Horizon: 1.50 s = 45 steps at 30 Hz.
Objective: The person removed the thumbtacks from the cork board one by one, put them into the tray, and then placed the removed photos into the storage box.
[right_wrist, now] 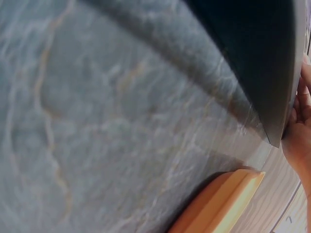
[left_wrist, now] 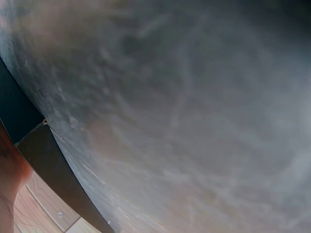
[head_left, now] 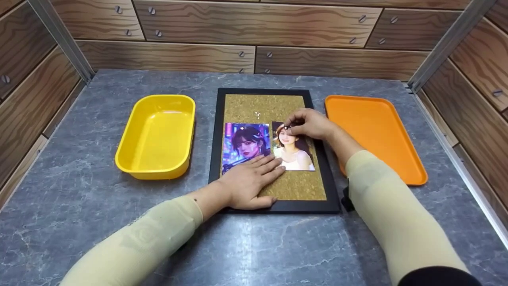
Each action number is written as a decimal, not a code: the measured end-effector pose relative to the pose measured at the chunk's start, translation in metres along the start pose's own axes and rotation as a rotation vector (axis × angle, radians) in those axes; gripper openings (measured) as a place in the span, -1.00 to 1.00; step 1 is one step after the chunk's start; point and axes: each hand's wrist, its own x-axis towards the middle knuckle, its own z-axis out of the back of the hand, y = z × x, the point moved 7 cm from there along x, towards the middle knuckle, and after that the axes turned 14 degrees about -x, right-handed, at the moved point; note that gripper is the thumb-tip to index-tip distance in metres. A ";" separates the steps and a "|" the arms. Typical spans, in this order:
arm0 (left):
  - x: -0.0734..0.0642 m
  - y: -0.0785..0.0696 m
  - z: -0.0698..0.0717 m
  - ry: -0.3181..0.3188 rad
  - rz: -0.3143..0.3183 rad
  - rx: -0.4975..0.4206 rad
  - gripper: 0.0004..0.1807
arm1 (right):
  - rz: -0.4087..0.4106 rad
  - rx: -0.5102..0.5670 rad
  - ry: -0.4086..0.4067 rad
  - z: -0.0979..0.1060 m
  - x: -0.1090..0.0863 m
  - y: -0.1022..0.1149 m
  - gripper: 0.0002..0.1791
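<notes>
A cork board point(head_left: 293, 186) in a black frame point(head_left: 274, 206) lies flat on the table. On its cork sit two picture cards side by side: a purple-and-blue illustrated card point(head_left: 234, 145) and a photo card point(head_left: 304, 159) of a person in a white top. My left hand point(head_left: 251, 180) is spread flat, its fingers pressing over the lower edges of both cards. At the photo card's top edge, my right hand point(head_left: 307, 124) pinches a small push pin point(head_left: 286, 127), mostly hidden by thumb and fingertips. Near the illustrated card's top edge shows a small white pin point(head_left: 242, 128).
Several tiny clear pieces point(head_left: 257, 114) lie on the cork above the cards. A yellow tub point(head_left: 154, 169) stands left of the board; an orange tray point(head_left: 387, 139) lies to its right, partly under my right forearm. Wood-patterned panels point(head_left: 254, 24) wall the table's back and sides.
</notes>
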 end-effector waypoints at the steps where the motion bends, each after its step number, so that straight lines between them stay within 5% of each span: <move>1: 0.000 0.000 0.000 -0.002 0.000 0.001 -0.08 | 0.004 -0.001 -0.002 0.000 0.000 0.000 -0.76; 45: 0.001 0.001 0.000 -0.013 -0.007 -0.006 -0.09 | 0.021 -0.013 0.001 0.000 0.000 0.001 -0.80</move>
